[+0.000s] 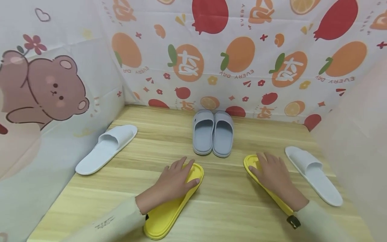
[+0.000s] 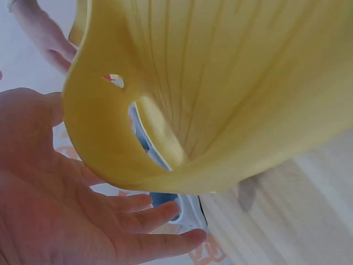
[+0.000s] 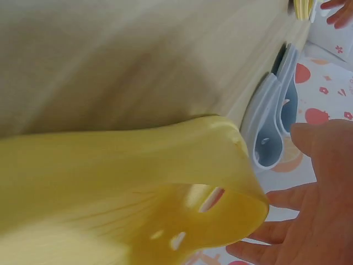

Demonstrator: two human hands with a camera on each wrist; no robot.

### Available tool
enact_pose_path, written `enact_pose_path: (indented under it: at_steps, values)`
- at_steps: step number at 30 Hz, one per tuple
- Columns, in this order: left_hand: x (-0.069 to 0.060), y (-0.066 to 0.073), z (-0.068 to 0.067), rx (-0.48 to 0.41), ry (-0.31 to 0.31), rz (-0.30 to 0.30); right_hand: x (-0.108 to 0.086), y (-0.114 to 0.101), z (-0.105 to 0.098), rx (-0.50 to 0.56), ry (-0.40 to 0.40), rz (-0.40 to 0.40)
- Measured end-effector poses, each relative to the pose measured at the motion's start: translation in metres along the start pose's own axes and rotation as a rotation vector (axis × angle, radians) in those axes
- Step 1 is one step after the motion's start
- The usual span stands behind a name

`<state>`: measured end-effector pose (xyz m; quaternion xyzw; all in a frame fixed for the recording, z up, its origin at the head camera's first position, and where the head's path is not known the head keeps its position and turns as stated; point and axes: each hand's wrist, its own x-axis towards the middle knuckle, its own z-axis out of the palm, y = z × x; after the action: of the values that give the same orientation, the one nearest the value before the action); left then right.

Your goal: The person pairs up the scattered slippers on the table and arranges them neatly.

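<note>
- At the left of the frame, a left white slipper [image 1: 105, 151] lies slantwise beside the bear-print cloth [image 1: 57, 90], on the wood-grain board [image 1: 220, 185].
- Left of centre, low in the frame, the left hand [image 1: 176, 179] lies over the upper part of the left yellow slipper [image 1: 173, 210], fingers spread; the left-wrist view shows them extended along the strap, not pinching it.
- At upper centre, left grey slipper [image 1: 203, 137] and right grey slipper [image 1: 223, 137] stand side by side, touching, against the fruit-print backdrop [image 1: 217, 90].
- Right of centre, the right hand [image 1: 273, 173] covers much of the right yellow slipper [image 3: 138, 182], its fingers likewise extended around the strap end. Whether either yellow slipper is clear of the board, I cannot tell.
- At the right, a right white slipper [image 1: 317, 176] lies slantwise, well apart from its mate.
- The step in hand seems to be handling the yellow slippers, one per hand; they lie apart, upper ends angled inward. Taking them up would call for fingers closing on both straps; leaving them, for lifting both hands cleanly without dragging either.
</note>
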<state>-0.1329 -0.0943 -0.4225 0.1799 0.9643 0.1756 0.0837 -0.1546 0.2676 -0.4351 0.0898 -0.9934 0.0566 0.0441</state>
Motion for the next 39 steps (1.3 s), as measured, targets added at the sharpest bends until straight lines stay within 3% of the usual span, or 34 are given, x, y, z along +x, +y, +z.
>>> enact_pose_path:
  at_steps: [5,11,15,19,28,34,39]
  values:
    - [-0.015,-0.003,0.001,-0.041,-0.001,-0.013,-0.016,0.003,0.004,0.0,0.02,-0.003]
    - [-0.028,-0.002,0.009,-0.049,-0.019,0.015,-0.035,0.011,0.008,-0.003,0.036,-0.001]
    - [-0.034,-0.001,0.013,-0.025,0.03,0.034,-0.043,0.016,0.01,-0.001,0.069,-0.028]
    - [-0.043,-0.001,0.015,-0.017,0.063,0.04,-0.049,0.021,0.011,0.049,0.067,-0.002]
    - [-0.058,-0.003,0.016,-0.025,0.113,-0.014,-0.056,0.033,0.008,0.102,0.071,0.061]
    - [-0.061,-0.002,0.02,-0.013,0.178,0.012,-0.059,0.036,0.008,0.154,0.04,0.094]
    - [-0.061,-0.004,0.023,0.037,0.218,0.036,-0.061,0.034,0.009,0.19,0.013,0.063]
